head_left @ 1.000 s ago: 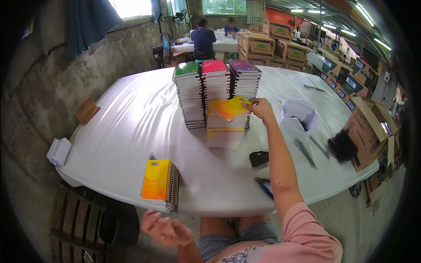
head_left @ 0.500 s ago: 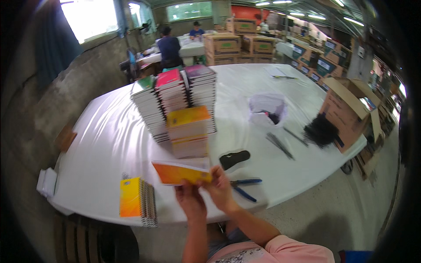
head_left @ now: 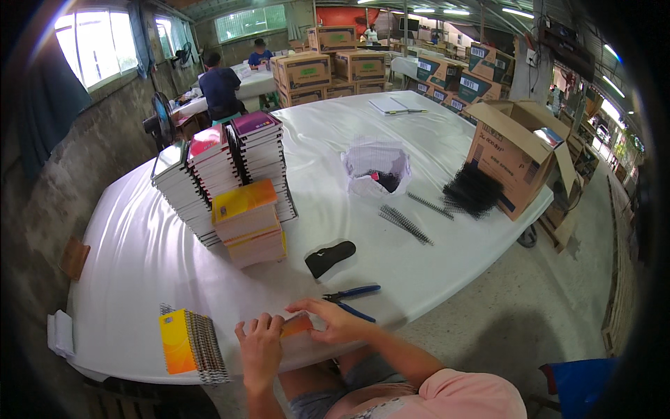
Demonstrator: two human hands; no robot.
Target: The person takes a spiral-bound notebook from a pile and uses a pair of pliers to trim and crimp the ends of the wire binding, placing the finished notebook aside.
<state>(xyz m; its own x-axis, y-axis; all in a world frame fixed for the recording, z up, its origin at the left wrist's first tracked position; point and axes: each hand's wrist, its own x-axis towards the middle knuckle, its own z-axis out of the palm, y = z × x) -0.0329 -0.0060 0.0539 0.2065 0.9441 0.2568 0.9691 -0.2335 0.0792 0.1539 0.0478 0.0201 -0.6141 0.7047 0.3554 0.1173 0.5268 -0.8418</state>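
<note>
Between my two hands, a small booklet block [head_left: 297, 325] with an orange cover stands on edge at the near side of the table. My left hand [head_left: 261, 343] grips its left end with curled fingers. At its right end my right hand [head_left: 333, 322] holds it between thumb and fingers. Just beyond my right hand lie blue-handled pliers [head_left: 357, 290], their jaws partly hidden. Farther off is a flat black object [head_left: 330, 259], wide at one end like a small sole. To the left sits a row of spiral-bound notebooks [head_left: 180, 341], the end one yellow and orange.
Tall stacks of notebooks [head_left: 244, 150] and a yellow-covered stack of unbound blocks [head_left: 246, 227] stand at centre left. Beyond the pliers are loose black coils [head_left: 406, 225], a white bag [head_left: 375, 167], a heap of coils [head_left: 474, 190] and an open carton [head_left: 509, 157]. Two people sit far off.
The orange booklet has come down from a tilted, raised hold to standing on edge by the table. My left hand has moved to its left end. The view has swung right.
</note>
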